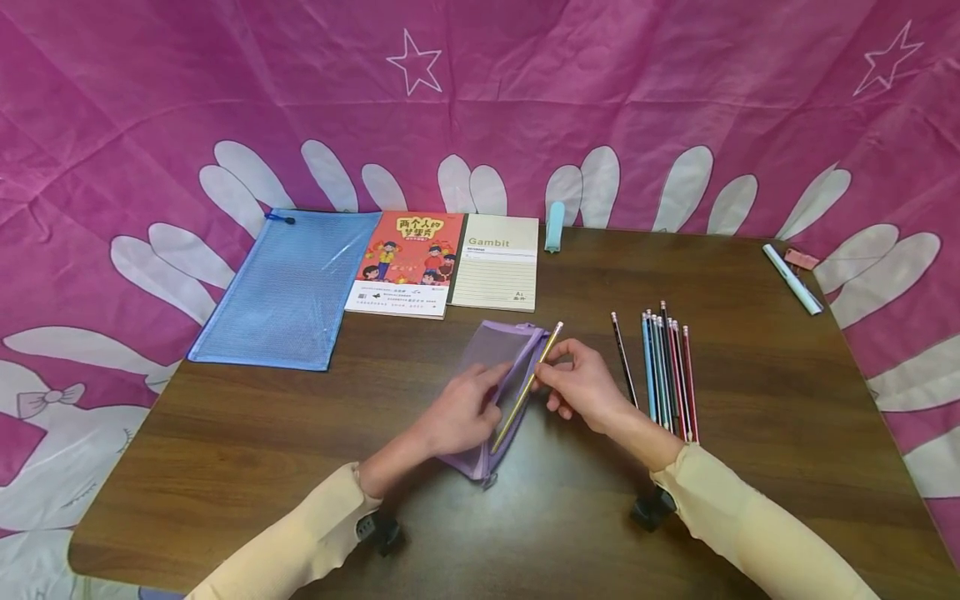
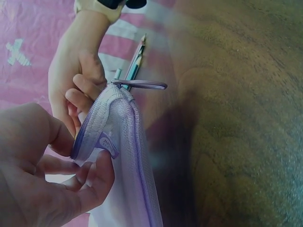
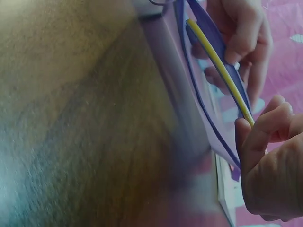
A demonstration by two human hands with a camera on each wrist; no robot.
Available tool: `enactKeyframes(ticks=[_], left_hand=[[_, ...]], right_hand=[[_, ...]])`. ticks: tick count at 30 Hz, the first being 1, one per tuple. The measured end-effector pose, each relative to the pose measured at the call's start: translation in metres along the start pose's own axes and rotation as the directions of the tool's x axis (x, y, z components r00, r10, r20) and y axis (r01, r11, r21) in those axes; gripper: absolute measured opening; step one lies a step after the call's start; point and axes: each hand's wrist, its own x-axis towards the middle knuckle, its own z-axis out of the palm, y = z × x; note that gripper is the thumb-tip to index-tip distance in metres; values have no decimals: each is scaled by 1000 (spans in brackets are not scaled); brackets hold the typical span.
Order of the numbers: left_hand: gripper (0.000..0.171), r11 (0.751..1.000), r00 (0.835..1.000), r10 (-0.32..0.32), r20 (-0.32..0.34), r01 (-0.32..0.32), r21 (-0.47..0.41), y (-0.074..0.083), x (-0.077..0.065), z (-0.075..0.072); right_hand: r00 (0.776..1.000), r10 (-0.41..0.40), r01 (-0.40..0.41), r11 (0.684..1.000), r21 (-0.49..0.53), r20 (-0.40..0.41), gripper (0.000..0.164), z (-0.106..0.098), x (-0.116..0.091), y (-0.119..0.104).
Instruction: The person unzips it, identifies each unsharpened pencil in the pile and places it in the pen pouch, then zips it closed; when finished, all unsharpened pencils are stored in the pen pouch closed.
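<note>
- Yellow pencil: pinched between thumb and fingers of the right hand, slanting into the purple mesh pouch.
- Left hand: thumb and fingers closed on the pouch's rim, mid-desk.
- Loose pencils: nearer the desk's right edge.

Yellow pencil, purple mesh pouch

Cream notebook: "Gambit"; red book: "两个人的".
</note>
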Motion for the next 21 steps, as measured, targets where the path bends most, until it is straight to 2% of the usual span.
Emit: enactKeyframes(ticks=[3, 13, 21], left_hand=[[65, 1000, 1000, -17, 5, 17, -16, 0, 0, 0], [66, 1000, 999, -5, -51, 5, -13, -1, 0, 0], [64, 1000, 995, -1, -103, -2, -26, 1, -1, -2]], right_hand=[[1000, -1, 1, 1000, -1, 9, 24, 6, 0, 2], [999, -5, 8, 998, -59, 39, 22, 22, 2, 0], [991, -91, 109, 976, -187, 101, 24, 14, -1, -7]])
